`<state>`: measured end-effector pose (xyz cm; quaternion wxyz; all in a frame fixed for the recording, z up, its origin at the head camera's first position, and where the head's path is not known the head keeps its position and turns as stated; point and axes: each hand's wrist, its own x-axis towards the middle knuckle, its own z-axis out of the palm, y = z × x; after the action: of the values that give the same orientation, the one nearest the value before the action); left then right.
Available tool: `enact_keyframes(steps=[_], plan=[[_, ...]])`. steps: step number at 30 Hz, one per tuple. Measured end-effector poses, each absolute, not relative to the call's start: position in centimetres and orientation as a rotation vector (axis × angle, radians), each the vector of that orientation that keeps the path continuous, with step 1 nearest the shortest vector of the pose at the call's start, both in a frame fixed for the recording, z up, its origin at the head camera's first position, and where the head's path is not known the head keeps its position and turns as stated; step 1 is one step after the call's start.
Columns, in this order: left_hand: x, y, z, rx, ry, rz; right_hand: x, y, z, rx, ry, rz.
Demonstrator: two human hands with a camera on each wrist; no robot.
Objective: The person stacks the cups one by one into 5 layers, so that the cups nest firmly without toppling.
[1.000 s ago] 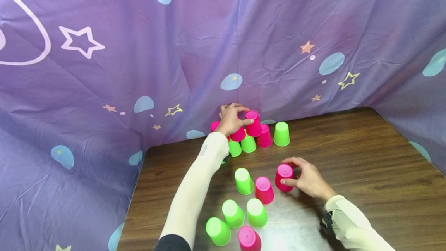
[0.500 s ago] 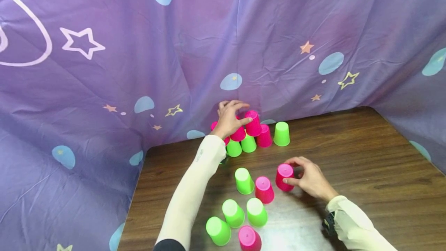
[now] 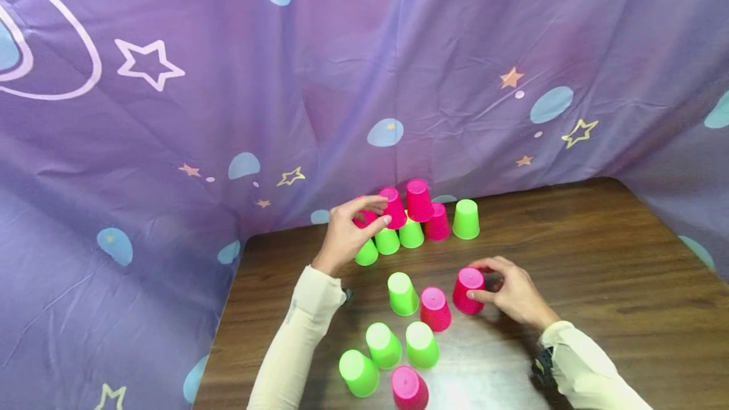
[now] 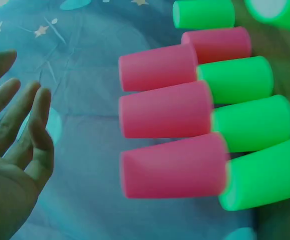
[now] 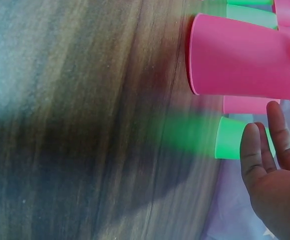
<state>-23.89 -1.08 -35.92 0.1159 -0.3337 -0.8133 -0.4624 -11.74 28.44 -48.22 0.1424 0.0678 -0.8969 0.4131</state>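
My left hand (image 3: 344, 229) is in front of the back row of cups, fingers loose and holding nothing. In the left wrist view a gap separates its fingers (image 4: 10, 120) from three upside-down pink cups (image 4: 159, 110). Those stand as an upper tier on a lower row of green cups (image 4: 252, 122) and one pink cup (image 3: 437, 223). Between thumb and fingers my right hand (image 3: 512, 293) grips another upside-down pink cup (image 3: 466, 301), low over the table. The right wrist view shows this cup (image 5: 239, 57) close up, its rim toward the wood.
A lone green cup (image 3: 467, 220) stands right of the tiers. Nearer me are several upside-down cups, among them a green cup (image 3: 402, 296), a pink cup (image 3: 435, 312) and another pink cup (image 3: 409, 390). A purple curtain (image 3: 319, 81) hangs behind the wooden table (image 3: 598, 258).
My left hand has let go of the upper right pink cup and drawn back toward me and left, baring the upper tier. The right hand still grips its pink cup, almost unmoved.
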Motion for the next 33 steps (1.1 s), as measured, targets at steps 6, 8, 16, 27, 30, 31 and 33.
enact_keyframes(steps=[6, 8, 16, 27, 30, 31, 33], plan=[[-22.2, -2.9, -39.0, -0.993, -2.554, -1.451, -11.8, 28.4, -48.1, 0.198, -2.570, 1.212], [-22.0, -3.1, -40.0, -1.016, -2.633, -1.439, -11.8, 28.4, -48.0, 0.207, -2.565, 1.196], [-21.8, -3.9, -42.9, -1.110, -2.835, -1.488, -12.4, 28.1, -47.7, 0.255, -2.558, 1.166], [-21.5, -3.6, -45.0, -1.264, -2.986, -1.395, -14.8, 28.2, -45.2, 0.308, -2.581, 1.135], [-21.4, -3.6, -45.0, -1.273, -3.007, -1.390, -15.7, 28.4, -43.7, 0.310, -2.588, 1.134], [-21.4, -3.5, -45.0, -1.278, -3.008, -1.386, -16.1, 28.5, -43.2, 0.305, -2.588, 1.135], [-21.5, -3.5, -44.9, -1.288, -3.010, -1.383, -16.9, 28.7, -42.0, 0.292, -2.584, 1.162]])
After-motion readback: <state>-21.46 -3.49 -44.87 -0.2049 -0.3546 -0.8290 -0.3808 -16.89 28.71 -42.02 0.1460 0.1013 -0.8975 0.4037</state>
